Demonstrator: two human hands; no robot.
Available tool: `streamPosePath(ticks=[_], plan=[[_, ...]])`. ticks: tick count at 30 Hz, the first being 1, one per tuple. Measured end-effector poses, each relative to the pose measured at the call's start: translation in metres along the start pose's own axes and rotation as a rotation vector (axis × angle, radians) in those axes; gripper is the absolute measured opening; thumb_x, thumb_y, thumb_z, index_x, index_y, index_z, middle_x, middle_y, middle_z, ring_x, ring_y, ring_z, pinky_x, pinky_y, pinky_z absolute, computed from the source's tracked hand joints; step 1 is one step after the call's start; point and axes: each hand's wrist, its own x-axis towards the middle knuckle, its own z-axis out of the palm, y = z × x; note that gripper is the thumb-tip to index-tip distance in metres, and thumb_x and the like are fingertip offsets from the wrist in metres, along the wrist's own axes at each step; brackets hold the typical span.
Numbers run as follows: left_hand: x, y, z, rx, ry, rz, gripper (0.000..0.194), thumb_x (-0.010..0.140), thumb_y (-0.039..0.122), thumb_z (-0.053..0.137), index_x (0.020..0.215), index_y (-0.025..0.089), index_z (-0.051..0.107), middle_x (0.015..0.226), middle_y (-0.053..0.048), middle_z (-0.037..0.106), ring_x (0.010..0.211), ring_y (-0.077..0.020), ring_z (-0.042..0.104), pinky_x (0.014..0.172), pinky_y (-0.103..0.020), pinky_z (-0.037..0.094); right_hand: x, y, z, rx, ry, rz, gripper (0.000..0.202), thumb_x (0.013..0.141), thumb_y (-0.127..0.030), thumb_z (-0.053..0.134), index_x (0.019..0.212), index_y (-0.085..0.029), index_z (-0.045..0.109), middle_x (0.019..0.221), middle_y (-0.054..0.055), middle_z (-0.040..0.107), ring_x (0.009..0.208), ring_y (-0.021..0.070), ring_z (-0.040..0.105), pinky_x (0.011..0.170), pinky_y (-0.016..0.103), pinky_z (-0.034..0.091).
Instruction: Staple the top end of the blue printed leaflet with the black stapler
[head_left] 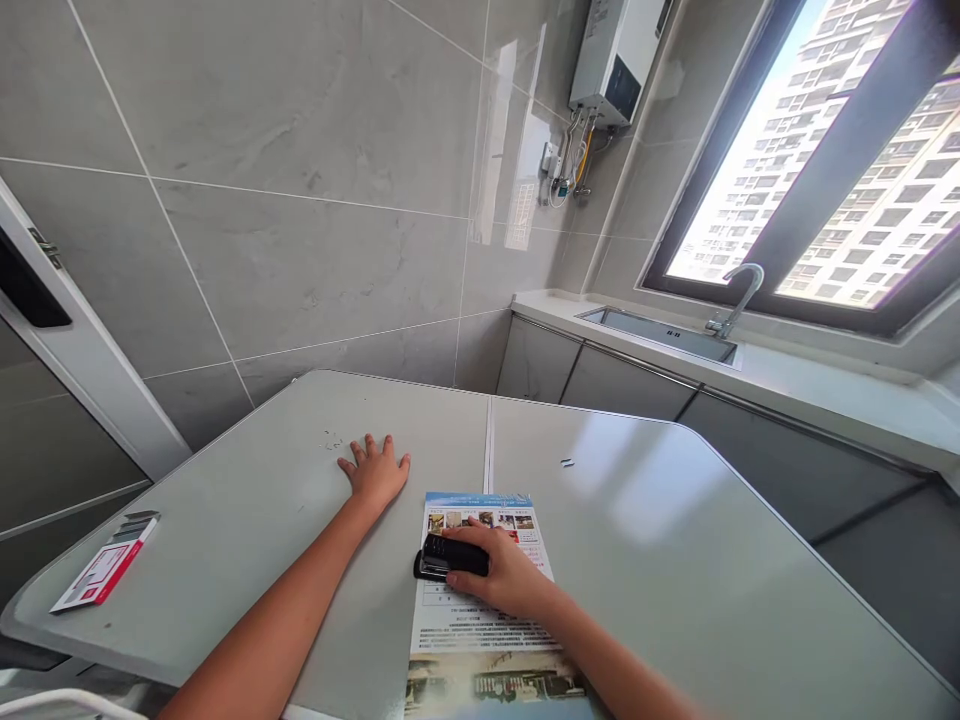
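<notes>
In the head view my right hand (506, 570) is wrapped round a black stapler (454, 556), its front end pointing left. The stapler rests on a printed leaflet (480, 635) with small pictures and lines of text, lying on the table in front of me. My left hand (375, 472) lies on the tabletop up and left of the leaflet, fingers spread, holding nothing. Just beyond its fingertips are several tiny loose bits (332, 439), which look like staples. The right palm and part of the stapler's rear are hidden by my fingers.
The pale table (247, 520) has a seam down its middle. A red and white packet (109, 562) lies at its left edge. Two small staple strips (568, 462) lie right of the seam. Behind stand a counter with a sink (660, 335) and a tiled wall (315, 260).
</notes>
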Motion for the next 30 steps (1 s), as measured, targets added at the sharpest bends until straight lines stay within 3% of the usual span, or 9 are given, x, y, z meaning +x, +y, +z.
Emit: streamPosePath(ticks=[4,7,10,12,14,17,21,26,30], plan=[[0.001,0.0,0.0,-0.004,0.007,0.004,0.069,0.099,0.054,0.038,0.159,0.019,0.041,0.167,-0.024,0.025,0.153,-0.0524,0.018,0.115,-0.075,0.017,0.006,-0.011,0.02,0.0,0.021,-0.002,0.057,0.079,-0.034,0.079,0.135,-0.026,0.069,0.133,0.007,0.071,0.136,0.0345,0.056,0.124,0.054,0.027],[0.004,-0.004,-0.002,-0.018,-0.005,0.012,0.069,0.098,0.054,0.043,0.157,0.019,0.045,0.167,-0.025,0.027,0.152,-0.0535,0.02,0.113,-0.076,0.019,0.011,-0.015,0.032,0.013,0.045,-0.028,0.053,0.079,-0.028,0.078,0.132,-0.027,0.07,0.13,0.004,0.072,0.124,0.0297,0.064,0.125,0.05,0.025],[0.008,-0.011,-0.009,-0.112,-0.015,0.097,0.057,0.093,0.049,0.052,0.144,0.024,0.061,0.161,-0.022,0.04,0.147,-0.0541,0.029,0.109,-0.077,0.025,0.017,-0.016,0.044,0.01,0.082,-0.043,0.044,0.079,-0.028,0.077,0.124,-0.028,0.074,0.122,0.004,0.075,0.114,0.0278,0.068,0.123,0.047,0.027],[0.01,-0.014,-0.016,-0.256,-0.041,0.261,0.043,0.091,0.043,0.055,0.125,0.026,0.074,0.148,-0.017,0.057,0.138,-0.047,0.046,0.11,-0.067,0.034,0.023,-0.016,0.052,0.01,0.096,-0.036,0.038,0.079,-0.03,0.077,0.118,-0.028,0.076,0.115,0.004,0.077,0.11,0.0284,0.069,0.121,0.047,0.031],[0.011,-0.017,-0.022,-0.393,-0.085,0.443,0.033,0.09,0.04,0.056,0.107,0.025,0.081,0.128,-0.013,0.072,0.122,-0.0355,0.061,0.108,-0.05,0.043,0.03,-0.017,0.057,0.018,0.098,-0.039,0.035,0.079,-0.031,0.077,0.114,-0.028,0.077,0.11,0.003,0.077,0.106,0.0286,0.07,0.119,0.047,0.033],[0.015,-0.02,-0.028,-0.514,-0.117,0.581,0.03,0.087,0.04,0.059,0.093,0.023,0.083,0.108,-0.01,0.078,0.104,-0.0278,0.069,0.1,-0.036,0.049,0.043,-0.022,0.06,0.032,0.111,-0.066,0.031,0.079,-0.03,0.077,0.109,-0.029,0.077,0.103,0.001,0.077,0.1,0.0268,0.07,0.118,0.046,0.032],[0.028,-0.03,-0.026,-0.67,-0.13,0.564,0.035,0.086,0.043,0.057,0.096,0.02,0.081,0.107,-0.009,0.079,0.104,-0.0275,0.07,0.1,-0.037,0.05,0.062,-0.029,0.061,0.013,0.15,-0.071,0.019,0.08,-0.026,0.075,0.099,-0.027,0.075,0.093,-0.001,0.077,0.093,0.0239,0.069,0.115,0.045,0.034],[0.046,-0.049,-0.014,-1.006,-0.238,0.506,0.041,0.082,0.048,0.061,0.101,0.016,0.077,0.109,-0.012,0.078,0.101,-0.0264,0.071,0.096,-0.04,0.054,0.088,-0.032,0.069,0.005,0.166,-0.076,0.012,0.081,-0.027,0.074,0.093,-0.025,0.072,0.09,-0.002,0.075,0.088,0.0208,0.069,0.114,0.043,0.033],[0.051,-0.057,-0.007,-1.084,-0.197,0.423,0.043,0.082,0.047,0.059,0.105,0.014,0.074,0.109,-0.013,0.077,0.096,-0.0244,0.072,0.089,-0.038,0.056,0.102,-0.033,0.073,-0.014,0.178,-0.085,0.012,0.082,-0.028,0.073,0.094,-0.025,0.072,0.088,-0.002,0.075,0.086,0.0205,0.069,0.114,0.043,0.033]])
